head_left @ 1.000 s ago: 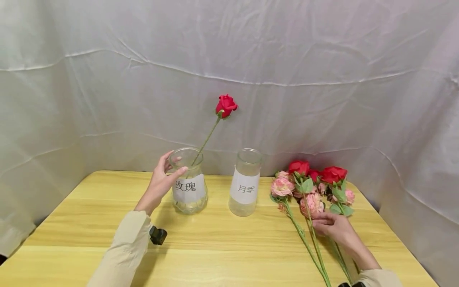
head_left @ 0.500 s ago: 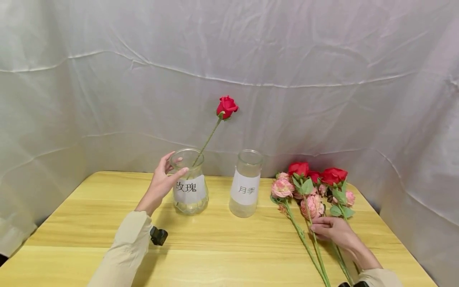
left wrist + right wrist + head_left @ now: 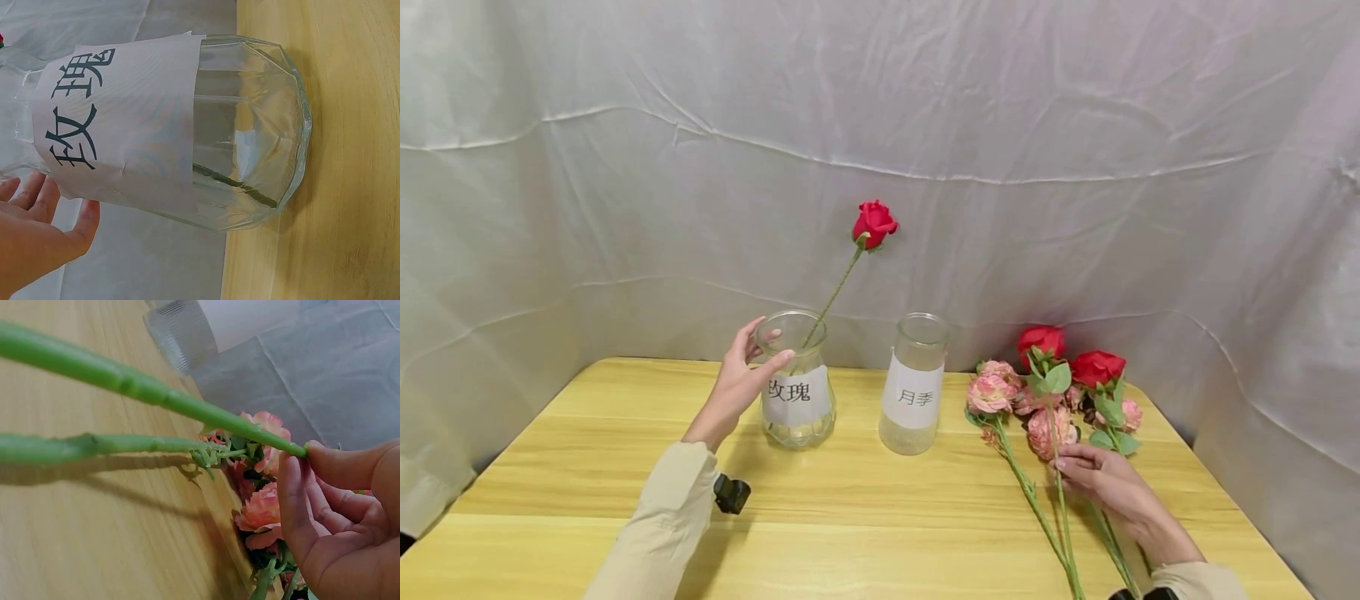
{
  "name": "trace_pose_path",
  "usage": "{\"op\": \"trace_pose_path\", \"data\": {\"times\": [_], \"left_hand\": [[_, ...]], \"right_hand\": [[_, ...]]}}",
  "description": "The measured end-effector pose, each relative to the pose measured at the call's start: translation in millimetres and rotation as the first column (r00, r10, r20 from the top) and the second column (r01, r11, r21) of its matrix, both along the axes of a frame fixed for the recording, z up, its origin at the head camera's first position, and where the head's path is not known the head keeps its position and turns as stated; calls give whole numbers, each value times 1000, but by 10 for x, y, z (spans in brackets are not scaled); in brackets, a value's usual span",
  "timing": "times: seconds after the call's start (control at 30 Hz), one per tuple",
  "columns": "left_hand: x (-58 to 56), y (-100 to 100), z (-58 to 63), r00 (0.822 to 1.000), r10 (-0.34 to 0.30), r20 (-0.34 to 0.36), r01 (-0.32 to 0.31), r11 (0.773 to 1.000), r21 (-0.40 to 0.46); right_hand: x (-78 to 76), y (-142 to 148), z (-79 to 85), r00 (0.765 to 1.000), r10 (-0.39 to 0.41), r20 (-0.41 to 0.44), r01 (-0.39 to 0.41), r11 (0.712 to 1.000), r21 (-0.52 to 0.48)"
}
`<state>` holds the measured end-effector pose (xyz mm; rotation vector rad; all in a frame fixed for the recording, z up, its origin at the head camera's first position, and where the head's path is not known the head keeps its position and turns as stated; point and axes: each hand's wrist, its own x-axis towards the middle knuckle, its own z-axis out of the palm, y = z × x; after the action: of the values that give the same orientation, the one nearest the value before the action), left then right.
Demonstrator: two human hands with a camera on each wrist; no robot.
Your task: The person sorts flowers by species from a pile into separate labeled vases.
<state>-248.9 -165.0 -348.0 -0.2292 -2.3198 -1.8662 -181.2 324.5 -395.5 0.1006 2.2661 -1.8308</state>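
Note:
My left hand (image 3: 766, 346) grips the neck of a clear glass vase (image 3: 797, 392) with a white paper label (image 3: 119, 119). One red rose (image 3: 872, 222) leans in this vase, and its stem end (image 3: 234, 184) rests at the bottom. At the right, my right hand (image 3: 1078, 467) pinches the green stem (image 3: 150, 390) of another red rose (image 3: 1041, 340). That rose's head is raised a little above a pile of flowers. Thumb and fingertips (image 3: 294, 481) close on the stem in the right wrist view.
A second labelled glass vase (image 3: 913, 387) stands empty between the hands. Pink flowers (image 3: 990, 392) and a red rose (image 3: 1097, 367) lie on the right of the wooden table (image 3: 850, 517). White cloth (image 3: 625, 167) walls the back and sides.
My right hand has closed on a stem, and that red rose's head has lifted up from the pile. My left hand and its vase have stayed still.

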Motion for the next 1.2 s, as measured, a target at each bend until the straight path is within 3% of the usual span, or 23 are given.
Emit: {"op": "trace_pose_path", "data": {"times": [0.3,0.63,0.93,1.2], "left_hand": [[11,3,3,1000,-4,-11,4,1000,-17],[29,9,-12,999,-23,-42,22,1000,-18],[43,-3,-8,998,-25,-50,25,1000,-6],[42,6,2,999,-24,-46,24,1000,-7]], "right_hand": [[-22,-60,-10,999,-6,-52,4,1000,-30],[-41,-210,64,990,-63,-124,37,979,-202],[-58,-302,73,973,-111,-200,65,973,-220],[-107,-376,146,966,-210,-151,185,969,-163]]}}
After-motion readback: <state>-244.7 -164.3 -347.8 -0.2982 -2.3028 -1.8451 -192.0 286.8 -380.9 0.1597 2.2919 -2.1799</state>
